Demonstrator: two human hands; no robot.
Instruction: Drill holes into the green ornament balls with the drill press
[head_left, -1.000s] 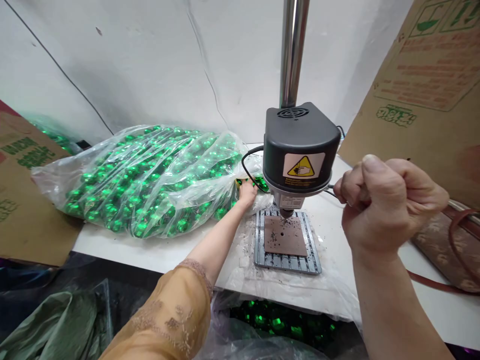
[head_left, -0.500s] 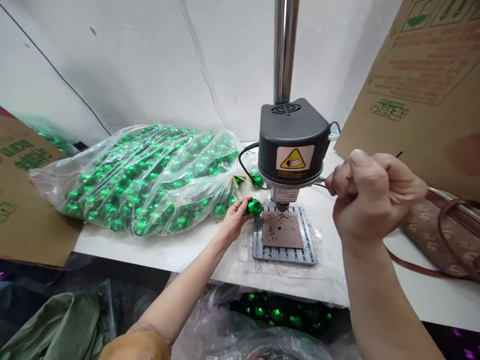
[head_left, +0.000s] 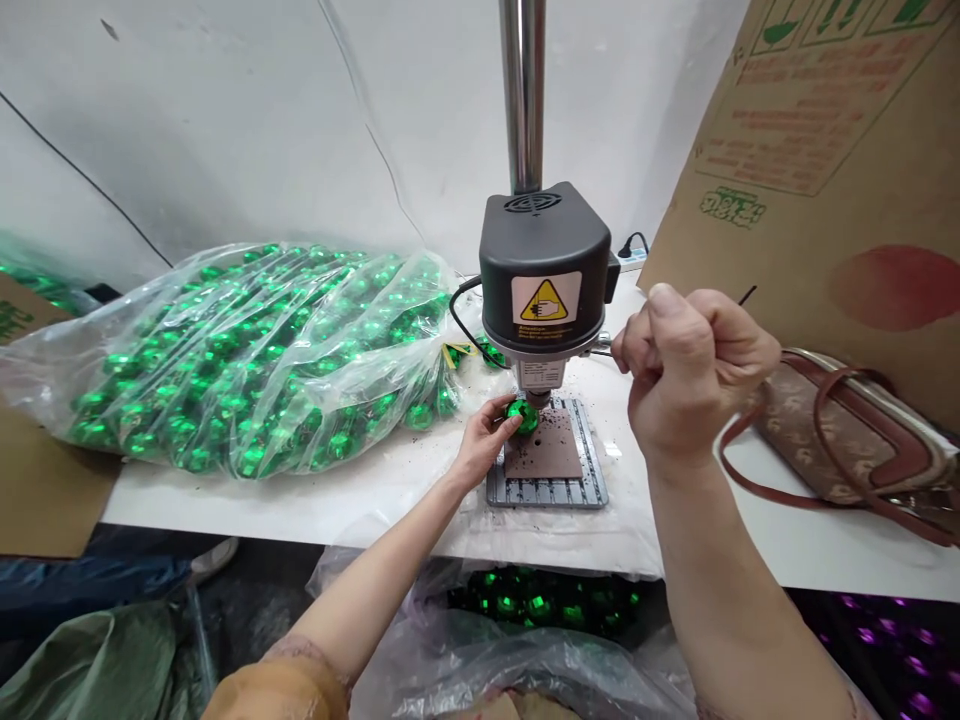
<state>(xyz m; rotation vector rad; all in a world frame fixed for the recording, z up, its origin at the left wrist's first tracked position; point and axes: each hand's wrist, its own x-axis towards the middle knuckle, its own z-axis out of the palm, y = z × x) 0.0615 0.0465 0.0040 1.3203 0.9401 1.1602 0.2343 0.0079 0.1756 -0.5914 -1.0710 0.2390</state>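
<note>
Between its thumb and fingers my left hand [head_left: 489,440] holds a shiny green ball [head_left: 523,417], just beside the chuck [head_left: 538,398] of a small black drill press [head_left: 545,260]. Under the ball lies a brown plate [head_left: 551,455] with a hole and dark specks, on a slotted grey metal base [head_left: 596,480]. My right hand [head_left: 686,370] is closed in a fist around the press's lever handle [head_left: 748,295], right of the motor housing; most of the handle is hidden by the fingers.
A big clear bag of green balls [head_left: 247,370] fills the table's left. At right are a brown patterned handbag [head_left: 832,440] and a cardboard box [head_left: 810,150]. More green balls [head_left: 540,603] lie in plastic below the table edge.
My left hand has brought the green ball from the base's left edge over the plate, next to the chuck. My right hand keeps its grip. The whole view has shifted.
</note>
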